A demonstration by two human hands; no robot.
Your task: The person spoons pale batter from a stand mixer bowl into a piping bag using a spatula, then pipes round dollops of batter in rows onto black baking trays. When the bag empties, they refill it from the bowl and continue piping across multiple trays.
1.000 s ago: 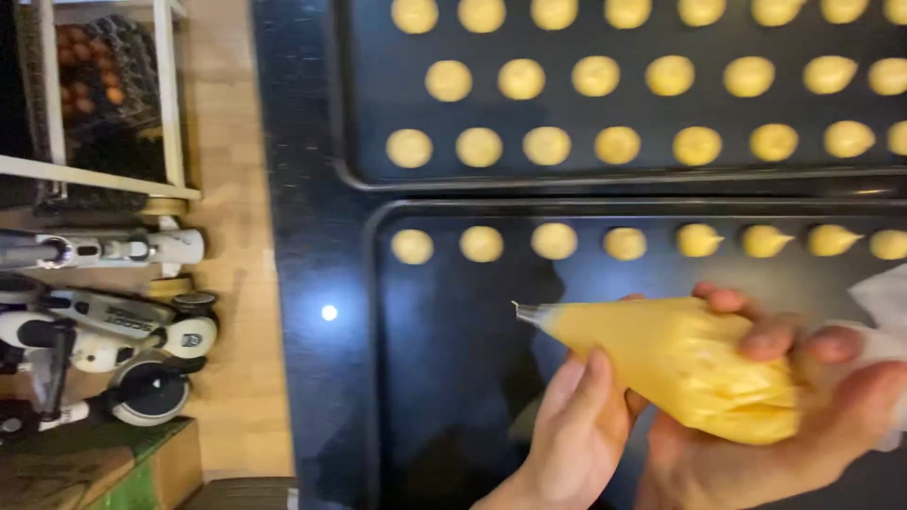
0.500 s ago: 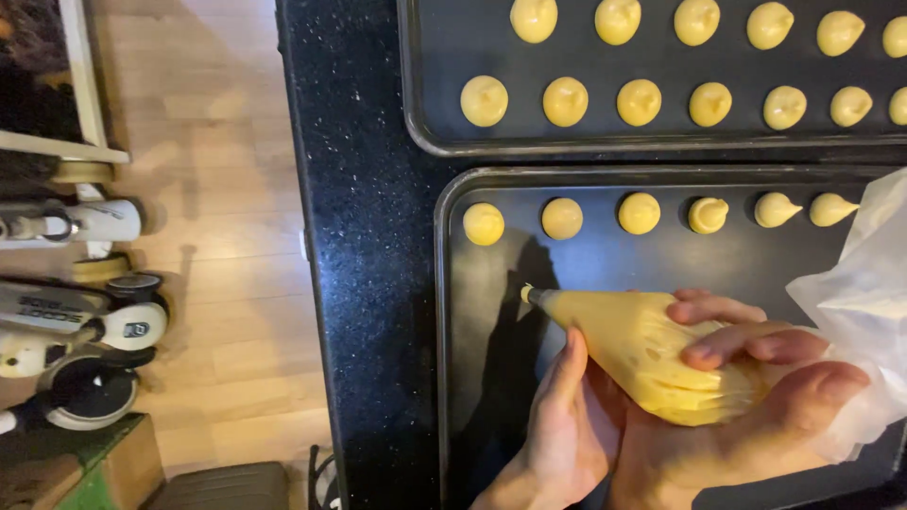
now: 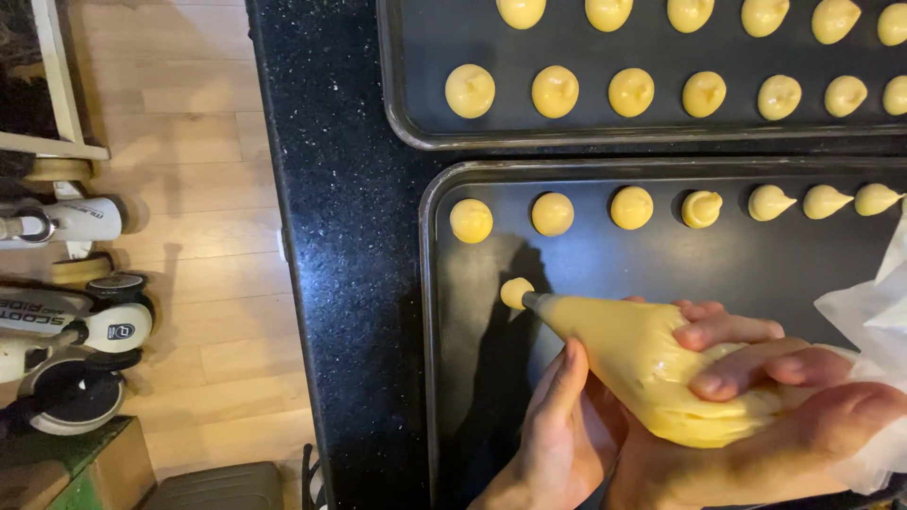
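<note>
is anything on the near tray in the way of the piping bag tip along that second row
Nothing visible. The piping bag tip sits at a fresh dough blob by the near tray's left edge; the dark surface to its right is bare, below the piped row.

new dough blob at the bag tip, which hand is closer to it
Left. The left hand props the piping bag from below, just behind the tip at the blob. The right hand squeezes the bag's fat end, farther back.

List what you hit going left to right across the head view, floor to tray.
Toy scooters → wooden floor → black stone counter → near baking tray's rim → fresh dough blob at the piping bag's tip
</note>
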